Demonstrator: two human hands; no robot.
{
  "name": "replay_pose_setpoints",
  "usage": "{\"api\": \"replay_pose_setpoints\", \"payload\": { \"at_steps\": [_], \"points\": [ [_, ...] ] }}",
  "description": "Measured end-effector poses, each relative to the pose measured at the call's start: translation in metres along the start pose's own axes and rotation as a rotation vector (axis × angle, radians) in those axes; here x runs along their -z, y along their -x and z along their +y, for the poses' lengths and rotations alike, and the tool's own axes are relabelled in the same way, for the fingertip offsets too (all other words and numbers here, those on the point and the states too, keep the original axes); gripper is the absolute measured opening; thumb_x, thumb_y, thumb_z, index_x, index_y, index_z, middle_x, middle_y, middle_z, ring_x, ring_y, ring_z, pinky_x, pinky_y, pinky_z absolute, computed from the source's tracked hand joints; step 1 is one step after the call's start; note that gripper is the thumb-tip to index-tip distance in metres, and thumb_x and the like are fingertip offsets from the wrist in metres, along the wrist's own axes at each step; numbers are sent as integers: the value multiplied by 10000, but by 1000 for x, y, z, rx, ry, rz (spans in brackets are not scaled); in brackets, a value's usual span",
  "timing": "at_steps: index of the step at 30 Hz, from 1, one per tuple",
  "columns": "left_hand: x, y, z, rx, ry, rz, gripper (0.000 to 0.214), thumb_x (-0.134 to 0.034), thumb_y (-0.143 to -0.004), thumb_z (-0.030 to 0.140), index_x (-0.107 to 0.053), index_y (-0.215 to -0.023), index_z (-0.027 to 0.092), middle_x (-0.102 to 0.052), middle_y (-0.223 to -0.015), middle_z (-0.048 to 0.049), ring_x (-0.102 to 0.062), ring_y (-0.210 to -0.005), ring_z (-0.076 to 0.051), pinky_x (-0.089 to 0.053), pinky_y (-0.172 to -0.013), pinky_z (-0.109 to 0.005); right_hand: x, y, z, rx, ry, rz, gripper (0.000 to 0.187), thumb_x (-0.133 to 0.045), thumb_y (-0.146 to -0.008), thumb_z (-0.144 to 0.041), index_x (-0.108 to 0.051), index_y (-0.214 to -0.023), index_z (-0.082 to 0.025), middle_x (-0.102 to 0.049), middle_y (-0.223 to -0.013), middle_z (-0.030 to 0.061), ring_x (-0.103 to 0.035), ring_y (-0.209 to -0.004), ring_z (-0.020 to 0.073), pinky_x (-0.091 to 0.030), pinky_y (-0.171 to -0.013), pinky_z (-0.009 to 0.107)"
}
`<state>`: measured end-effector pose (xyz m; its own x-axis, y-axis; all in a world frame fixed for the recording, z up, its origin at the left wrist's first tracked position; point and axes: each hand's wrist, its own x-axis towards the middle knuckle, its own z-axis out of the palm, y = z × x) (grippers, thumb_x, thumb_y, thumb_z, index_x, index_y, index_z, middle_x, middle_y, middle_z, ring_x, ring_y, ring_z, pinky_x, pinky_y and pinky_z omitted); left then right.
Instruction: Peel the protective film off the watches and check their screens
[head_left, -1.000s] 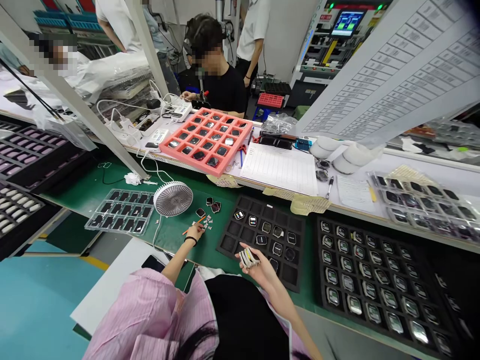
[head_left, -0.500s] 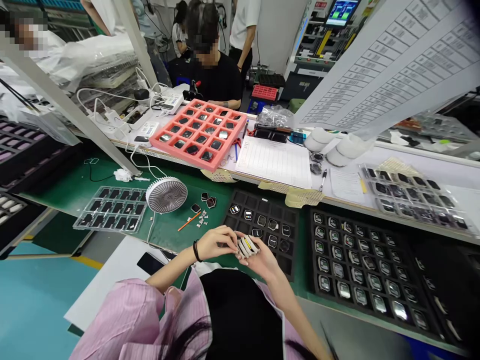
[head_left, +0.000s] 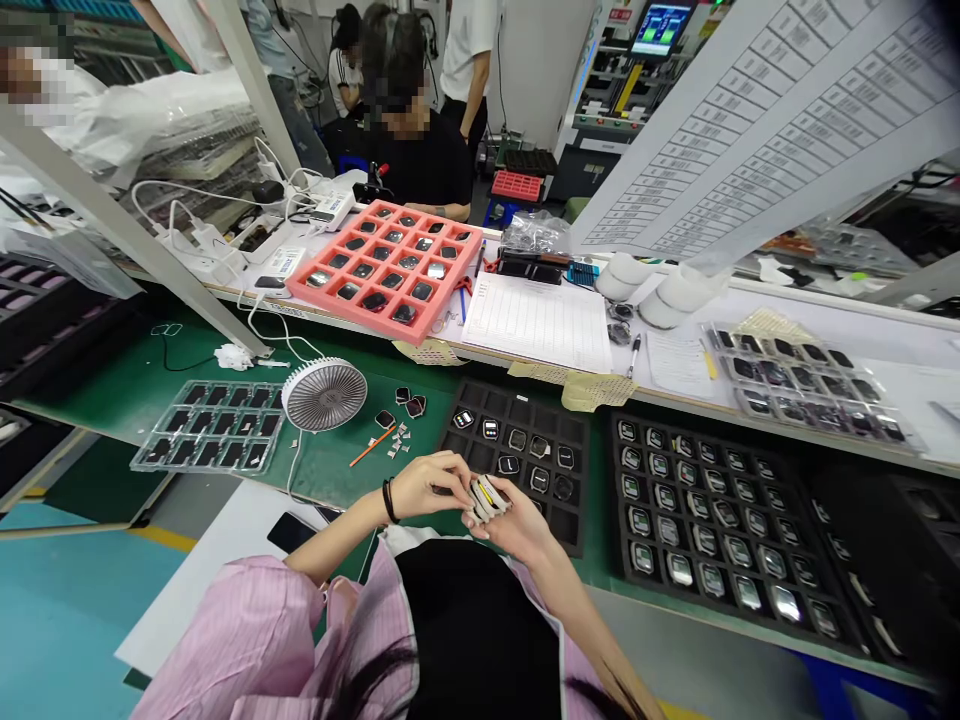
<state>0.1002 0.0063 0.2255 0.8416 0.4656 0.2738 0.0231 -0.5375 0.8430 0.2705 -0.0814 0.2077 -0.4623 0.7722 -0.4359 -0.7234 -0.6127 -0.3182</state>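
Observation:
My right hand (head_left: 517, 520) lies palm up over the near edge of a small black tray (head_left: 570, 525) and cradles a short stack of watch bodies (head_left: 486, 497). My left hand (head_left: 427, 483), with a dark band on its wrist, pinches the left end of that stack. The small tray holds several watch bodies (head_left: 516, 440) in its far rows. An orange stick (head_left: 373, 446) and small grey bits (head_left: 397, 442) lie on the green mat (head_left: 337, 465) to the left.
A white desk fan (head_left: 324, 394) and a clear tray (head_left: 210, 425) of dark parts lie left. A large black tray (head_left: 720, 520) of watch bodies sits right. Beyond, a pink foam tray (head_left: 386, 270), a paper form (head_left: 536, 322), and a seated person in black.
My left hand left the orange stick on the mat and came right to meet the stack in my right hand. The view shifted slightly.

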Motion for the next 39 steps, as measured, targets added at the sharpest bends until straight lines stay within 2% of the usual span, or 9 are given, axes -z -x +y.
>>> {"api": "replay_pose_setpoints", "payload": {
  "at_steps": [7, 13, 20, 28, 32, 39],
  "points": [
    [5, -1, -6, 29, 24, -182, 335, -576, -843, 499, -775, -801, 233, -630, -855, -56, -549, -752, -128, -455, -702, -227, 4, 0, 8, -50, -4, 5, 208, -551, -829, -349, -579, -831, -143, -627, -675, 43, -593, -571, 174, -305, -451, 242],
    [-4, 5, -10, 91, 250, -179, 342, -643, -789, 498, -776, -820, 184, -552, -868, -63, -541, -763, -126, -467, -656, -215, 12, 1, 16, -84, -9, -12, 237, -553, -826, -372, -583, -830, -136, -645, -687, 56, -611, -586, 190, -289, -454, 242],
    [-13, 9, -16, 138, 342, -128, 295, -705, -753, 450, -765, -815, 168, -531, -866, -57, -545, -785, -129, -473, -633, -211, 17, 1, 17, -76, 3, 2, 242, -570, -821, -381, -585, -838, -140, -640, -691, 49, -614, -594, 187, -299, -449, 237],
    [-15, 10, -19, 148, 335, -143, 315, -685, -761, 479, -766, -807, 178, -536, -871, -55, -548, -802, -134, -491, -682, -234, 18, 1, 16, -83, -7, 16, 244, -589, -810, -378, -587, -832, -135, -646, -691, 49, -626, -589, 191, -314, -447, 242],
    [-16, 7, -22, 186, 298, -142, 330, -701, -747, 470, -705, -794, 144, -542, -896, -56, -554, -774, -125, -496, -627, -211, 22, 0, 20, -61, 10, 10, 228, -576, -827, -366, -594, -830, -139, -643, -676, 42, -623, -586, 185, -326, -442, 240],
    [-19, -10, -26, 83, 55, -345, 336, -647, -799, 467, -543, -716, 159, -573, -933, -41, -524, -658, -79, -449, -588, -176, 30, 5, 26, -25, 42, 84, 249, -578, -824, -360, -615, -832, -114, -677, -719, 87, -623, -542, 177, -337, -421, 231]
  ]
}}
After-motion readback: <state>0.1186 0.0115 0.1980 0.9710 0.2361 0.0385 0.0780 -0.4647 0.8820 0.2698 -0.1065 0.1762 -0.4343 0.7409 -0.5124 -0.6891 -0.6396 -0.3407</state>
